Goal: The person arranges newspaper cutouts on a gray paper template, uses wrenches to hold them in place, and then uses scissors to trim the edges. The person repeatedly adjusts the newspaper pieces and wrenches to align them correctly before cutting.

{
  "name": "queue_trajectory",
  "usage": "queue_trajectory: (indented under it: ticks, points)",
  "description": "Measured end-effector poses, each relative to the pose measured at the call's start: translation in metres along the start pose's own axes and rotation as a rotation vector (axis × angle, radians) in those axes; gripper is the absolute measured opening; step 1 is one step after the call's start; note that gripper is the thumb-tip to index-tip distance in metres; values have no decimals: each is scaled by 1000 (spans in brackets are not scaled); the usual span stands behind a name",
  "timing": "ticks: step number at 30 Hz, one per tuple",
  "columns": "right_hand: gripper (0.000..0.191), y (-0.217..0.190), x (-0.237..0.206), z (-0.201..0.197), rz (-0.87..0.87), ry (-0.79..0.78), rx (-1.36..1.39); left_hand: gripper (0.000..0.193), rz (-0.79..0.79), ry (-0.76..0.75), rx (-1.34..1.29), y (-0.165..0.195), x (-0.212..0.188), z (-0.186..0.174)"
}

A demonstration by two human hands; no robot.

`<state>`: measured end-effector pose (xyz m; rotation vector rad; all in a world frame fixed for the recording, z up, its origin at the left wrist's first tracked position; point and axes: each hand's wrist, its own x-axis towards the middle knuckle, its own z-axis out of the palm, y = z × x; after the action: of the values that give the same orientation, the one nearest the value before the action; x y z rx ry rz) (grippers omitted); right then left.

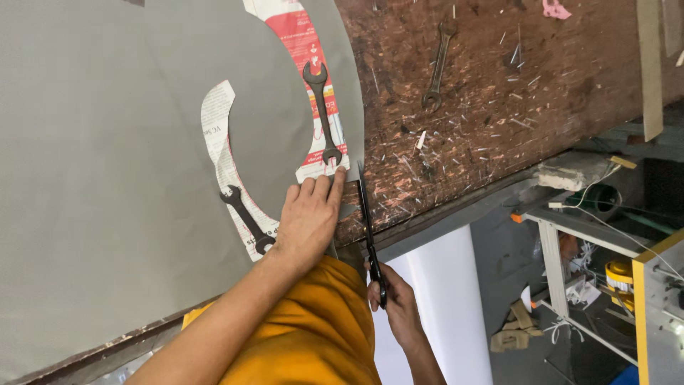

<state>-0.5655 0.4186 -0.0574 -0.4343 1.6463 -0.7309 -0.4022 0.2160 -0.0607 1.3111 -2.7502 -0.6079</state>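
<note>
A grey sheet (107, 178) covers the worn wooden workbench (513, 93), weighted by two black spanners (322, 114). The left hand (308, 217) presses flat, fingers spread, at the sheet's near edge. The right hand (395, 299) grips black scissors (369, 228), blades at that edge.

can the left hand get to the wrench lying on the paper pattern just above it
Probably yes: the left hand lies flat just below the wrench, with nothing between them.

Left hand (308, 217) pressing grey sheet (107, 164) at frame centre; right hand (393, 298) below gripping scissors (369, 228), blades at sheet edge; wrench (322, 113) above.
</note>
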Motion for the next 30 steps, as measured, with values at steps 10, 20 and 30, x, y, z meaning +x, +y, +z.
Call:
queue_trajectory:
  ticks: [10, 20, 30]
  points:
    - [44, -8, 5, -4, -25, -13, -16, 69, 2, 29, 7, -1, -2, 0]
    - [43, -15, 14, -5, -23, -8, 8, 67, -9, 54, 25, -2, 1, -3]
    - [49, -25, 23, 0, -42, 3, 1, 66, -17, 5, 6, -3, 2, -6]
